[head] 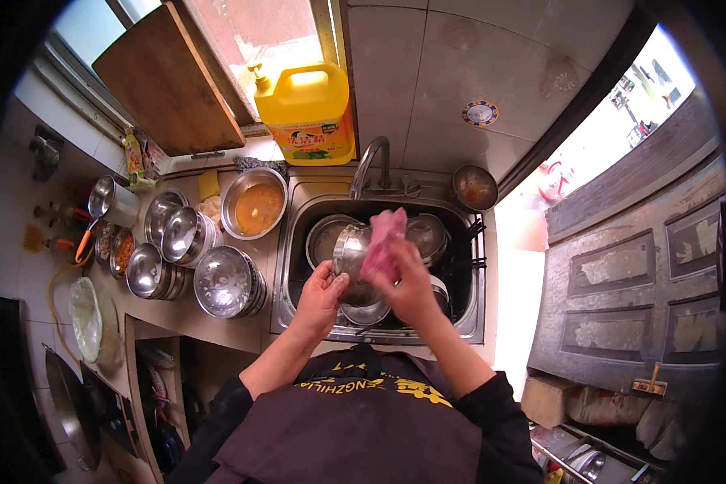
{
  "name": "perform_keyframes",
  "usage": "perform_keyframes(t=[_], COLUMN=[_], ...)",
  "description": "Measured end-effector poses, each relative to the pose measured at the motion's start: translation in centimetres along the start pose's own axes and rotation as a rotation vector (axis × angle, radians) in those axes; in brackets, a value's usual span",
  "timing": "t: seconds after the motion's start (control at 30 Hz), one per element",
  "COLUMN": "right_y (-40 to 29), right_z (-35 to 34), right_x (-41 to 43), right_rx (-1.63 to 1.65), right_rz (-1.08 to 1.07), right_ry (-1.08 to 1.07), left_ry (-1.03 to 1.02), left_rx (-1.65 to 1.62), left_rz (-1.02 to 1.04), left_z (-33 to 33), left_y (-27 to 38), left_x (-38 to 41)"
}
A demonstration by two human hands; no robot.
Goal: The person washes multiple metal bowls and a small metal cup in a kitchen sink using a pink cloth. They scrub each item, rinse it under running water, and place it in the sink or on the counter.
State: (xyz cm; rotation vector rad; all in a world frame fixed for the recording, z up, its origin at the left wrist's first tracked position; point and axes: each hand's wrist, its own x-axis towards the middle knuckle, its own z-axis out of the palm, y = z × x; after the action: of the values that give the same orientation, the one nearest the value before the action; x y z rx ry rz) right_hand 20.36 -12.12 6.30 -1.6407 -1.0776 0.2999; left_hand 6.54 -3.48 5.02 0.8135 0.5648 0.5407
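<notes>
Over the sink (283, 266), my left hand (322, 296) grips the rim of a stainless steel bowl (352, 249), which is tilted on its side. A pink cloth (387, 242) is in my right hand (408, 284), pressed against or just beside the bowl; the hand is blurred, so exact contact is hard to tell. Beneath my hands, more metal bowls lie in the sink basin, among them one at the back left (327, 233), one at the back right (426, 236) and one near the front (366, 313). The curved faucet (372, 160) stands behind them.
Stacked steel bowls (222, 283) stand on the left counter, near a basin of orange liquid (259, 209). A yellow detergent jug (305, 115) is on the sill beside a wooden cutting board (169, 85). Another bowl (474, 187) sits at the sink's back right corner. A panelled door (635, 284) is at right.
</notes>
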Motion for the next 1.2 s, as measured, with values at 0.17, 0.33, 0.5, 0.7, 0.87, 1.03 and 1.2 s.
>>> perform_keyframes(t=[0.17, 0.33, 0.5, 0.7, 0.87, 1.03, 1.2], right_y=[-1.4, 3.7, 2.8, -0.4, -1.2, 1.7, 3.4], right_z=[0.6, -0.2, -0.2, 1.8, 0.6, -0.3, 0.9], right_x=[-0.4, 1.5, -1.5, -4.3, 0.1, 3.2, -1.9], right_rx=[-0.11, 0.459, 0.488, -0.056, 0.043, 0.332, 0.364], right_rz=[-0.245, 0.401, 0.484, -0.057, -0.175, 0.379, 0.318], right_ry=[-0.043, -0.024, 0.005, 0.09, 0.063, 0.086, 0.095], left_ry=[-0.012, -0.035, 0.052, 0.119, 0.047, 0.017, 0.039], left_rx=[-0.071, -0.19, -0.34, -0.056, 0.193, -0.019, -0.154], left_rz=[-0.041, -0.056, -0.021, 0.123, 0.142, 0.053, 0.057], left_z=[-0.9, -1.2, -2.3, -0.3, 0.2, -0.5, -1.2], left_y=[0.3, 0.6, 1.2, 1.8, 2.2, 2.4, 1.9], left_x=[0.0, -0.3, 0.4, 0.0, -0.5, -0.8, -0.1])
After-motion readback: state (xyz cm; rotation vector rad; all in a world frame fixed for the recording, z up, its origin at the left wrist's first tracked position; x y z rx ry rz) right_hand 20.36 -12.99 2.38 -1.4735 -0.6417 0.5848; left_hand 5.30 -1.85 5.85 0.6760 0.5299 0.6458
